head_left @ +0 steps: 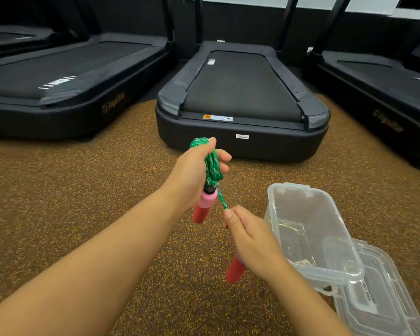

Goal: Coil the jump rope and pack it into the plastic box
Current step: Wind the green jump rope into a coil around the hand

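Head view, person over a speckled brown floor [83,214]. Left hand [194,170] is raised ahead of the body, its grip closed around a bundle of green jump rope [212,166]; the coils run vertically through the fist, with a loop showing above the thumb and the rest bunched below the fingers. Hanging just under that grip is one handle [204,204], black collar on top, pink foam band, then red foam, tilted slightly down and to the left. A single taut strand of the rope leaves the bundle at the collar and runs down and to the right into the right hand [250,238]. Right grip is narrow, thumb and fingers pinched on that strand near its end, and the fist is also closed over the second handle [235,270], whose red end sticks out below the palm. Plastic box [308,229], clear and open, sits on the floor just to the right of the right grip, close to the wrist; nothing of the rope lies in it. The clear lid [378,294] lies beside and partly under the box, farther right and nearer the person. Three black treadmills [240,93] stand beyond the left grip.
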`<action>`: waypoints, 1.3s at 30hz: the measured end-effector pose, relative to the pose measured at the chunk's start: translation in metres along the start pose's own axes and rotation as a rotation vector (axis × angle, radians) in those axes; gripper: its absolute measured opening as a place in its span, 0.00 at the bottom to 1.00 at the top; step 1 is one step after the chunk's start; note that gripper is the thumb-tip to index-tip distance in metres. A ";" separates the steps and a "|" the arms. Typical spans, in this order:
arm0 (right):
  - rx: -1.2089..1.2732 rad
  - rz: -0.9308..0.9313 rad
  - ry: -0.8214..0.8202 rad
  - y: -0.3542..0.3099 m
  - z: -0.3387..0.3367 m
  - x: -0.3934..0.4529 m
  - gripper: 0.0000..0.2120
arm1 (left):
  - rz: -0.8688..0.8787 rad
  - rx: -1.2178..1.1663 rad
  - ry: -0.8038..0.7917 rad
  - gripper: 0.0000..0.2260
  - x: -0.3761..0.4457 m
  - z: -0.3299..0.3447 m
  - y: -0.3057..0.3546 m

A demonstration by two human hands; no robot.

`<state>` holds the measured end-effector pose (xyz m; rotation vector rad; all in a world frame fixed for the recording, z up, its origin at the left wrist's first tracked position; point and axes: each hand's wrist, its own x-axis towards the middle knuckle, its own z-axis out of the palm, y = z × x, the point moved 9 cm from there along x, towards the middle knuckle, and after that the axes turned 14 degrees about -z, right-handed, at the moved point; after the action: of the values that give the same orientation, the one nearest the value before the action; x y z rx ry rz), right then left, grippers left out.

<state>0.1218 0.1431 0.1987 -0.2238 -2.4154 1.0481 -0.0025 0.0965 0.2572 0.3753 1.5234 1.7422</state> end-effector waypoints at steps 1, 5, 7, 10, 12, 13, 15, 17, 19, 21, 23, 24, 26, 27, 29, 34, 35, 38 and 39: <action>-0.025 -0.024 -0.016 -0.008 -0.001 0.003 0.15 | 0.004 0.084 0.008 0.21 0.001 0.002 -0.003; 0.048 -0.048 0.008 -0.024 -0.007 0.011 0.14 | -0.007 0.224 -0.083 0.26 0.001 0.017 -0.010; 0.206 -0.021 0.060 -0.026 -0.010 0.013 0.13 | 0.010 0.369 -0.144 0.30 -0.001 0.024 -0.017; 0.411 0.048 0.091 -0.024 -0.013 0.014 0.10 | -0.007 0.534 -0.215 0.35 -0.007 0.027 -0.028; 0.477 0.076 0.079 -0.022 -0.014 0.015 0.10 | -0.017 0.614 -0.225 0.40 -0.006 0.026 -0.031; 0.479 0.079 0.071 -0.022 -0.015 0.016 0.11 | -0.022 0.651 -0.232 0.42 -0.007 0.027 -0.031; 0.383 0.059 0.077 -0.021 -0.022 0.017 0.14 | -0.033 0.705 -0.258 0.42 -0.010 0.029 -0.032; 0.223 0.013 0.119 -0.024 -0.035 0.019 0.16 | -0.024 0.820 -0.252 0.39 -0.017 0.032 -0.030; 0.158 -0.009 0.200 -0.027 -0.049 0.020 0.15 | -0.002 0.933 -0.220 0.38 -0.022 0.034 -0.028; 0.090 -0.069 0.234 -0.033 -0.057 0.021 0.12 | -0.041 0.926 -0.275 0.37 -0.027 0.039 -0.034; -0.078 -0.140 0.260 -0.037 -0.064 0.021 0.11 | -0.077 0.891 -0.343 0.37 -0.030 0.045 -0.038; -0.138 -0.168 0.296 -0.036 -0.068 0.020 0.11 | -0.093 0.887 -0.362 0.37 -0.032 0.048 -0.039; -0.170 -0.210 0.372 -0.037 -0.075 0.018 0.10 | -0.129 0.905 -0.393 0.37 -0.032 0.052 -0.042; -0.164 -0.230 0.391 -0.038 -0.076 0.017 0.10 | -0.150 0.909 -0.412 0.38 -0.033 0.054 -0.044; -0.131 -0.260 0.390 -0.037 -0.073 0.016 0.13 | -0.193 0.857 -0.475 0.37 -0.034 0.059 -0.048; 0.383 -0.083 0.134 -0.012 -0.029 0.012 0.33 | -0.270 0.546 -0.622 0.36 -0.034 0.064 -0.049; 0.436 -0.083 0.100 -0.013 -0.024 0.012 0.31 | -0.282 0.499 -0.636 0.36 -0.033 0.063 -0.049; 0.532 -0.089 0.067 -0.017 -0.023 0.013 0.22 | -0.333 0.360 -0.651 0.35 -0.032 0.058 -0.050; 0.553 -0.091 0.044 -0.018 -0.023 0.013 0.21 | -0.343 0.324 -0.659 0.35 -0.032 0.057 -0.050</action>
<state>0.1226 0.1494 0.2300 0.0535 -1.9805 1.5904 0.0744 0.1135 0.2328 0.7221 1.2735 0.9654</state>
